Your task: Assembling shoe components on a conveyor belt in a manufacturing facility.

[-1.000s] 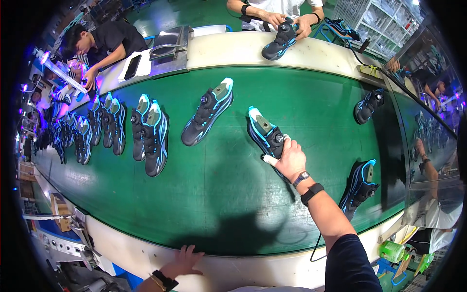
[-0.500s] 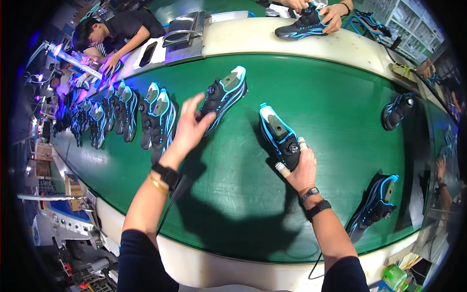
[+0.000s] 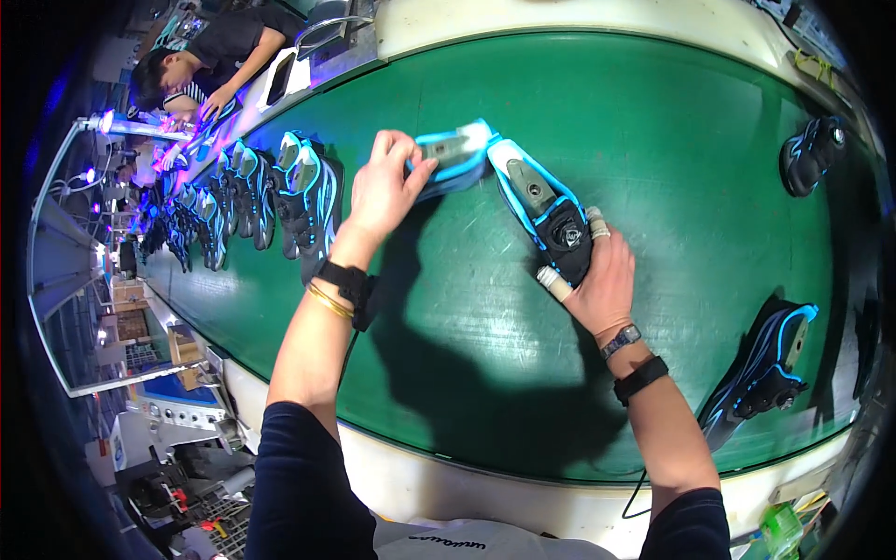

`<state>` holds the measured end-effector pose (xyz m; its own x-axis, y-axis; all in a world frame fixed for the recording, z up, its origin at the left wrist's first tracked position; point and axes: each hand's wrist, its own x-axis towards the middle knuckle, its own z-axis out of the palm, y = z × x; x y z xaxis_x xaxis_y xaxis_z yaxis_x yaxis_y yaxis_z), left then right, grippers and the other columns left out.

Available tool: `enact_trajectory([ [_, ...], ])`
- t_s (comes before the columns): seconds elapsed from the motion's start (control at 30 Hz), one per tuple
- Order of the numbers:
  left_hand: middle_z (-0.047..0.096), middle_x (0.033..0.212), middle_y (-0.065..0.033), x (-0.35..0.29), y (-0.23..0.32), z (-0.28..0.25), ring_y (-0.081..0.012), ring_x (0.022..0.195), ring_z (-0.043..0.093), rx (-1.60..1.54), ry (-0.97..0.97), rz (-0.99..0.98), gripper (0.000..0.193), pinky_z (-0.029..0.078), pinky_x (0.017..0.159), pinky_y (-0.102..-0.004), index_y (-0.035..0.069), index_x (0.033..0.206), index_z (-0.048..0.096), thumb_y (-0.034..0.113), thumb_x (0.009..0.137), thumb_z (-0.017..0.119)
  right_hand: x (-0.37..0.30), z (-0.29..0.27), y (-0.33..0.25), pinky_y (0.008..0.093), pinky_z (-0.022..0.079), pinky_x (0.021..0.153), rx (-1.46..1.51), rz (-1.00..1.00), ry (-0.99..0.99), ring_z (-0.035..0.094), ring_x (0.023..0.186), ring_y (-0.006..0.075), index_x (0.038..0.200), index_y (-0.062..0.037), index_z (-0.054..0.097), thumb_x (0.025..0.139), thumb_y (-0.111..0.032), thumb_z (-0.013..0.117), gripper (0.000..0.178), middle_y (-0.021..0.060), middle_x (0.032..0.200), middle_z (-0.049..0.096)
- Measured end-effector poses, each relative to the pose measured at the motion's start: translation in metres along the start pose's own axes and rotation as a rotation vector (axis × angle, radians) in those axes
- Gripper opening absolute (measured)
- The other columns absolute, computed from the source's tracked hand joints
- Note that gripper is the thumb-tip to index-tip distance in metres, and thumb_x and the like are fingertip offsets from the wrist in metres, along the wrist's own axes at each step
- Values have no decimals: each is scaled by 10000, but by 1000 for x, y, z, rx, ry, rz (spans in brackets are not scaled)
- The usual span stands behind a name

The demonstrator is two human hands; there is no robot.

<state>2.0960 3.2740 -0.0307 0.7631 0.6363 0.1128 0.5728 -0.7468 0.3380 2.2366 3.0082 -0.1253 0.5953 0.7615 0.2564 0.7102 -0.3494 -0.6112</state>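
My right hand [image 3: 597, 275], with taped thumb and finger, grips the toe end of a black and blue shoe [image 3: 534, 191] that has a round dial on it and a grey-green insert in its opening. A second such shoe [image 3: 455, 154], blurred by motion, is pinched near its front by my left hand [image 3: 387, 177]. The heel ends of the two shoes meet or nearly meet above the green belt; I cannot tell if they touch. My left fingers hide much of that shoe's front.
Several similar shoes [image 3: 303, 191] stand in rows along the green belt [image 3: 485, 392] at the left. Single shoes lie at the far right [image 3: 810, 157] and near right [image 3: 761, 373]. Beyond the belt at upper left a co-worker [image 3: 219, 56] bends over, near a phone [image 3: 280, 79].
My left hand has closed on the left shoe and turned it toward the right shoe. My right hand has kept its hold. The view has shifted, and the hands beyond the belt are gone from it.
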Motion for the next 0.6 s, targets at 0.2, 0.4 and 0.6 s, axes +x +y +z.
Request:
enact_trajectory([
  [0.2,555,1074,-106,-17,-6,8,-199,748,614,-137,204,-153,339,495,679,-349,47,1095,556,235,849,692,3,-4,-1,477,403,936,22,11,-12,514,1059,368,1388,-1,411,672,-523,785,962,197,1180,510],
  [0.4,604,803,-58,-5,-25,6,-93,518,595,-459,139,-322,255,480,452,-241,-5,996,538,205,903,649,-2,2,-1,484,401,943,32,5,6,511,1074,372,1393,-6,401,662,-491,805,966,202,1198,505],
  [0.6,593,902,-58,-11,-37,6,-120,583,622,-857,107,-417,131,561,523,-268,42,992,515,129,937,597,2,-3,-4,471,402,947,65,21,-3,511,1090,355,1395,-38,409,616,-414,841,967,181,1206,513],
])
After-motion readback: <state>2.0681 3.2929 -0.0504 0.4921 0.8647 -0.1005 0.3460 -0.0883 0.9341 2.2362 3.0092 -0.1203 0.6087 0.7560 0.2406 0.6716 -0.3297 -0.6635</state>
